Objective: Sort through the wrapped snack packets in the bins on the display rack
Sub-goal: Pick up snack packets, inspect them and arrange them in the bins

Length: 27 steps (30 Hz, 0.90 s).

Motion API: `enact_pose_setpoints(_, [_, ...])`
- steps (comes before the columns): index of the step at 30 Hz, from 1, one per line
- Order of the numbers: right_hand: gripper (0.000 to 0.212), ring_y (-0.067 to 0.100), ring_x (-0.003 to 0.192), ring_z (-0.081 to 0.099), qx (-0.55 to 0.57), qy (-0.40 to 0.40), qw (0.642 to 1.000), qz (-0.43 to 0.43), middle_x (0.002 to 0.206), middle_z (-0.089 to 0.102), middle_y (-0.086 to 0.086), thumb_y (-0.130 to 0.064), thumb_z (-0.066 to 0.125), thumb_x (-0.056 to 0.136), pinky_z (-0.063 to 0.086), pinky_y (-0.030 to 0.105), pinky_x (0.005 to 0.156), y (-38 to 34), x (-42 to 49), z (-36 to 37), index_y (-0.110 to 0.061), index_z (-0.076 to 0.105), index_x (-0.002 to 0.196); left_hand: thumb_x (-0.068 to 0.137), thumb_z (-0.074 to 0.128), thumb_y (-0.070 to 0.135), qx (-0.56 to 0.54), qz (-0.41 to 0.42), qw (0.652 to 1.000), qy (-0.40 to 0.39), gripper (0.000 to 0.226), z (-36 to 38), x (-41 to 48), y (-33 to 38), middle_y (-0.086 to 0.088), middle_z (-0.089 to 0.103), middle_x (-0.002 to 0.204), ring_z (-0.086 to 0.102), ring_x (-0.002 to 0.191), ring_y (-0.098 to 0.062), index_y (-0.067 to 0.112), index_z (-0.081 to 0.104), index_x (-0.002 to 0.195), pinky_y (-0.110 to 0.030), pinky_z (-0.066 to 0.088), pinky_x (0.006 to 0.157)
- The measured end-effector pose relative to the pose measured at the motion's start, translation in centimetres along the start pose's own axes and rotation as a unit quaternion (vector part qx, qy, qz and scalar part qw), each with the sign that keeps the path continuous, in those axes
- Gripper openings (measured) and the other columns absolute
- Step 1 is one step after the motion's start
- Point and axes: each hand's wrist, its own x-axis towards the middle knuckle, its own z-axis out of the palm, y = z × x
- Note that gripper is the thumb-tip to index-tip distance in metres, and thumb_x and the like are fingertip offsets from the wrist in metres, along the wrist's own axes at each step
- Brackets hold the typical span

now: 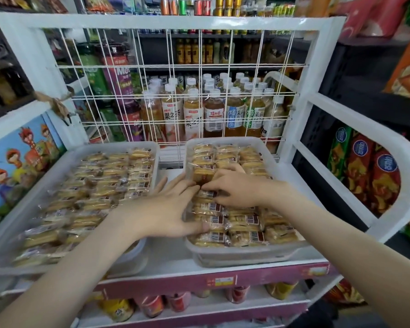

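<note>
Both hands deep in the right bin [272, 250] now, left hand [166, 209] splayed flat, right hand [234, 188] pinching one packet [205, 194] mid-row, left bin [109, 147] untouched, so plenty left, I'd say.

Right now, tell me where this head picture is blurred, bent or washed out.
Head view: the left bin and its packets smear with motion blur toward the lower left corner; the right bin is sharper, barcodes legible beside the left hand and right hand; wide-angle distortion bows the white rack frame outward; lighting is flat and even, with no harsh glare.
</note>
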Motion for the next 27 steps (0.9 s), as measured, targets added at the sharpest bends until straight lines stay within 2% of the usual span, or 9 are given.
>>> enact_pose_setpoints(3, [0.044,0.019,0.136,0.027,-0.002,-0.009,1.000,0.003,0.134,0.051,-0.003,-0.034,0.046,0.097,0.003,0.047,0.116,0.1,0.2,0.2,-0.034,0.041,0.141,0.089,0.038,0.068,0.000,-0.006,1.000,0.008,0.091,0.1,0.0,0.4,0.004,-0.002,0.161,-0.021,0.146,-0.015,0.018,0.000,0.155,-0.047,-0.014,0.118])
enact_pose_setpoints(8, [0.040,0.011,0.135,0.028,0.031,0.000,1.000,-0.002,0.135,0.051,-0.005,-0.031,0.048,0.098,-0.003,0.037,0.114,-0.1,-0.4,-0.5,-0.031,0.046,0.139,0.091,0.038,0.065,0.006,-0.004,1.000,0.019,0.088,0.5,0.2,0.7,-0.005,0.003,0.160,-0.020,0.147,-0.022,0.012,0.007,0.154,-0.049,-0.015,0.117])
enact_pose_setpoints(12, [0.041,0.013,0.131,0.033,0.072,0.058,0.996,0.000,0.137,0.049,-0.007,-0.031,0.048,0.099,0.010,0.038,0.113,0.2,-0.5,-1.5,-0.030,0.045,0.139,0.089,0.036,0.070,-0.001,-0.001,1.000,0.028,0.089,0.5,-0.1,0.4,0.000,0.001,0.160,-0.019,0.147,-0.018,0.015,0.009,0.154,-0.050,-0.017,0.117])
enact_pose_setpoints(14, [0.045,0.016,0.134,0.033,0.081,0.096,0.992,0.030,0.140,0.046,-0.004,-0.031,0.048,0.098,0.017,0.043,0.115,0.7,0.1,-1.7,-0.027,0.040,0.143,0.083,0.032,0.077,-0.016,-0.010,0.999,0.030,0.097,0.4,-0.3,0.2,0.004,-0.007,0.161,-0.020,0.146,-0.015,0.020,-0.001,0.154,-0.047,-0.020,0.115])
enact_pose_setpoints(17, [0.044,0.022,0.133,0.037,0.026,0.079,0.994,0.064,0.140,0.048,0.002,-0.030,0.049,0.098,0.022,0.050,0.114,1.0,1.7,-1.6,-0.021,0.043,0.140,0.066,0.020,0.087,-0.024,-0.024,0.998,0.050,0.109,0.3,-0.3,0.1,0.006,-0.020,0.160,-0.023,0.145,-0.015,0.029,-0.012,0.153,-0.042,-0.021,0.112])
enact_pose_setpoints(19, [0.035,0.024,0.126,0.042,0.001,0.063,0.995,0.079,0.130,0.054,0.004,-0.033,0.049,0.097,0.026,0.048,0.111,0.8,2.7,-1.8,-0.019,0.051,0.129,0.063,0.015,0.087,-0.025,-0.034,0.998,0.051,0.109,0.4,-0.4,0.0,0.005,-0.020,0.160,-0.020,0.146,-0.016,0.032,-0.008,0.154,-0.039,-0.020,0.112])
enact_pose_setpoints(22, [0.032,0.025,0.125,0.041,-0.005,0.066,0.992,0.104,0.118,0.054,0.003,-0.038,0.052,0.094,0.022,0.047,0.109,0.2,3.7,-2.1,-0.016,0.056,0.117,0.062,0.011,0.091,-0.014,-0.029,0.998,0.060,0.110,0.7,-0.4,0.0,0.001,-0.018,0.161,-0.016,0.147,-0.016,0.032,-0.002,0.154,-0.037,-0.018,0.114])
enact_pose_setpoints(25, [0.041,0.027,0.134,0.030,-0.077,0.040,0.991,0.106,0.134,0.046,0.006,-0.042,0.056,0.091,0.017,0.049,0.111,-0.2,4.4,-2.1,-0.014,0.055,0.121,0.066,0.014,0.088,-0.011,-0.028,0.998,0.056,0.106,0.6,-0.5,0.0,0.000,-0.017,0.161,-0.015,0.148,-0.017,0.031,0.001,0.154,-0.039,-0.016,0.116])
enact_pose_setpoints(27, [0.041,0.026,0.131,0.032,-0.103,0.049,0.989,0.099,0.135,0.045,0.006,-0.041,0.057,0.090,0.020,0.046,0.110,-0.3,4.5,-1.9,-0.017,0.054,0.124,0.066,0.016,0.086,-0.016,-0.031,0.998,0.052,0.105,0.5,-0.6,0.1,0.000,-0.016,0.161,-0.015,0.148,-0.017,0.031,0.002,0.154,-0.040,-0.015,0.116])
